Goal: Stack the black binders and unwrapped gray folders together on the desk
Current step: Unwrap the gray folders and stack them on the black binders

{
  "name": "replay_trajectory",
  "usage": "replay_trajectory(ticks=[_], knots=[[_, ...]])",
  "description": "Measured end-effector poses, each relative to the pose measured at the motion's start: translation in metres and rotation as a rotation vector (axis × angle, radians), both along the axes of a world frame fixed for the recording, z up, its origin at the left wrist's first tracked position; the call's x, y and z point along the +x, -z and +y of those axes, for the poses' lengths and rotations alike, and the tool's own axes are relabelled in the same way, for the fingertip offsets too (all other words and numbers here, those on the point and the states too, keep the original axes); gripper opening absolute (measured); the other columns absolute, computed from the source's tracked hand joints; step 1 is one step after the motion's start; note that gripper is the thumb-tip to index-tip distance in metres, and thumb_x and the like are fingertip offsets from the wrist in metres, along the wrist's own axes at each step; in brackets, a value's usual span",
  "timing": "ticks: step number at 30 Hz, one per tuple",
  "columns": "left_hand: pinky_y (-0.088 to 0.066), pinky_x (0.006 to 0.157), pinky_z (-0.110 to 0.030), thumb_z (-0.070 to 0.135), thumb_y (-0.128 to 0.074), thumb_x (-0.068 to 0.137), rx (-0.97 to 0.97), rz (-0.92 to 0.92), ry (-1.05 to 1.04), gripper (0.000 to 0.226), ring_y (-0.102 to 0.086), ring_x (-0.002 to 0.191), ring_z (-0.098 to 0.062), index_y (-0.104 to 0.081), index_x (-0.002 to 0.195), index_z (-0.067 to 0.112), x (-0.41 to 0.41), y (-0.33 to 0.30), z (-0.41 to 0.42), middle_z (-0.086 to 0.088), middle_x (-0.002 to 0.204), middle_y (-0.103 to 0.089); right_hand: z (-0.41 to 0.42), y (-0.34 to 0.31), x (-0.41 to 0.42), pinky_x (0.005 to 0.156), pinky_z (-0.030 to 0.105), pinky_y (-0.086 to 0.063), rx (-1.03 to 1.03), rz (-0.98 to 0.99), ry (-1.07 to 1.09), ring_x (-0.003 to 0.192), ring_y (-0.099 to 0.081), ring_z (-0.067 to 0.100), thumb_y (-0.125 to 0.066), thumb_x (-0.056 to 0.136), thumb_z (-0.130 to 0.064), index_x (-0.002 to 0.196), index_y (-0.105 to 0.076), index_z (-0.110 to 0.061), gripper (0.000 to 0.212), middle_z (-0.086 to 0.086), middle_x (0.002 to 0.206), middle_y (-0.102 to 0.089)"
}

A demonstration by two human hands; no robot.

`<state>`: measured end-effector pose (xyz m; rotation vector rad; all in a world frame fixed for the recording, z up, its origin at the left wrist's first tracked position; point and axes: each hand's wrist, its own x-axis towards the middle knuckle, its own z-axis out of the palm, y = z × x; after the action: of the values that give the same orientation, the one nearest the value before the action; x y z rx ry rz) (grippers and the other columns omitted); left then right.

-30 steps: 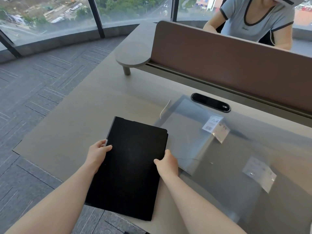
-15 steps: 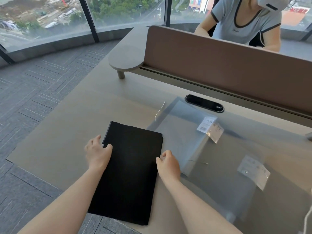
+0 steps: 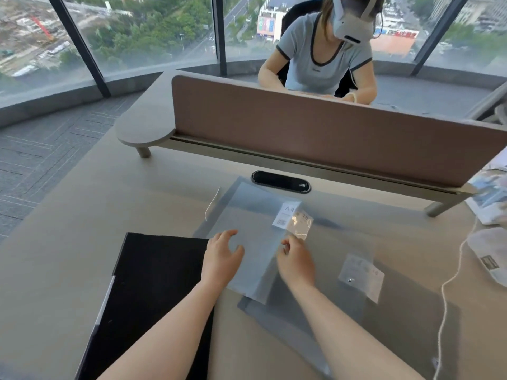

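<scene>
My left hand [image 3: 220,256] has its fingers spread and loose, gripping nothing, hovering at the near left edge of the wrapped folder [image 3: 255,237]. My right hand [image 3: 295,260] has thumb and forefinger drawn together near the wrapper's loose corner flap [image 3: 300,224], though I cannot tell whether they actually pinch the film or just touch it.

As I judge it, the risk lies in that thin, slick film: a pull on one corner could drag the whole folder across the desk [image 3: 82,215] or tear the flap off without opening the sleeve. The glare on the plastic also makes its edges hard to read, so I could grab the folder underneath along with it.

The wrapped folder is pale gray-blue, flat, with a white barcode label [image 3: 286,213] reading A4. It lies mid-desk, overlapping a second gray folder [image 3: 315,319] that carries its own label [image 3: 362,272]. The black binder [image 3: 153,283] lies flat just to the left, at the desk's near edge, with my left forearm crossing over it.
</scene>
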<state>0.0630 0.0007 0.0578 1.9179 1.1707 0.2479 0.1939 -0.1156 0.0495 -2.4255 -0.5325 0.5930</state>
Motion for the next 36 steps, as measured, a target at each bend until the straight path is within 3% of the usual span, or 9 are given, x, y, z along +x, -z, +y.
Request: replay_trajectory(ticks=[6,9,12,14,21,28,32,36], knots=[[-0.037,0.11,-0.033,0.031,-0.058,0.094,-0.052,0.078,0.18,0.053,-0.039,0.14,-0.017,-0.047,0.145,0.023,0.047,0.01,-0.027,0.004,0.149,-0.049,-0.01,0.002,0.052,0.093,0.036,-0.045,-0.026,0.001,-0.029,0.119,-0.055,0.027,-0.045,0.089,-0.019,0.141,-0.039,-0.028,0.053,-0.004,0.143,-0.043],[-0.035,0.114,-0.036,0.038,-0.059,0.093,-0.064,0.154,0.256,0.062,-0.031,0.146,-0.017,-0.039,0.151,0.027,0.066,0.019,-0.035,0.006,0.158,-0.038,-0.006,0.007,0.078,0.096,0.037,-0.045,-0.006,0.04,-0.058,0.123,-0.053,0.025,-0.046,0.086,-0.018,0.142,-0.037,-0.029,0.057,-0.005,0.147,-0.04],[-0.028,0.12,-0.038,0.041,-0.06,0.093,-0.053,0.22,0.309,0.069,-0.022,0.151,-0.021,-0.033,0.155,0.026,0.081,0.026,-0.036,0.0,0.165,-0.026,0.003,0.011,0.1,0.094,0.037,-0.044,-0.043,0.049,-0.103,0.122,-0.052,0.025,-0.048,0.086,-0.016,0.136,-0.041,-0.018,0.05,-0.001,0.148,-0.04],[-0.026,0.121,-0.039,0.042,-0.061,0.092,-0.039,0.256,0.333,0.071,-0.019,0.152,-0.023,-0.031,0.155,0.026,0.09,0.03,-0.036,-0.002,0.166,-0.022,0.01,0.012,0.114,0.102,0.038,-0.04,-0.099,0.069,-0.124,0.133,-0.045,0.024,-0.046,0.089,-0.018,0.147,-0.031,-0.016,0.06,-0.001,0.157,-0.027],[-0.025,0.122,-0.038,0.043,-0.064,0.089,0.057,0.293,0.346,0.075,-0.017,0.153,-0.021,-0.031,0.155,0.026,0.115,0.048,-0.032,0.001,0.165,-0.024,0.033,0.024,0.15,0.115,0.036,-0.026,-0.115,0.115,-0.184,0.147,-0.025,0.018,-0.047,0.092,-0.026,0.153,-0.021,-0.016,0.067,-0.001,0.162,-0.015],[-0.021,0.121,-0.036,0.043,-0.062,0.088,0.104,0.299,0.309,0.072,-0.019,0.152,-0.022,-0.034,0.152,0.027,0.126,0.055,-0.034,0.001,0.164,-0.027,0.051,0.032,0.164,0.108,0.041,-0.036,-0.143,0.133,-0.179,0.137,-0.04,0.026,-0.043,0.09,-0.022,0.15,-0.028,-0.02,0.062,0.003,0.154,-0.033],[-0.024,0.121,-0.038,0.043,-0.064,0.088,0.096,0.267,0.292,0.069,-0.02,0.152,-0.023,-0.037,0.149,0.028,0.128,0.052,-0.035,0.001,0.164,-0.026,0.056,0.031,0.167,0.094,0.039,-0.046,-0.089,0.076,-0.13,0.114,-0.056,0.026,-0.042,0.093,-0.024,0.138,-0.045,-0.02,0.045,0.005,0.134,-0.048],[-0.029,0.118,-0.038,0.043,-0.065,0.088,0.089,0.215,0.283,0.07,-0.021,0.15,-0.022,-0.033,0.148,0.028,0.129,0.041,-0.033,0.001,0.165,-0.023,0.061,0.016,0.164,0.083,0.032,-0.045,0.056,0.035,-0.079,0.097,-0.058,0.019,-0.048,0.091,-0.028,0.127,-0.056,-0.025,0.037,0.0,0.119,-0.055]])
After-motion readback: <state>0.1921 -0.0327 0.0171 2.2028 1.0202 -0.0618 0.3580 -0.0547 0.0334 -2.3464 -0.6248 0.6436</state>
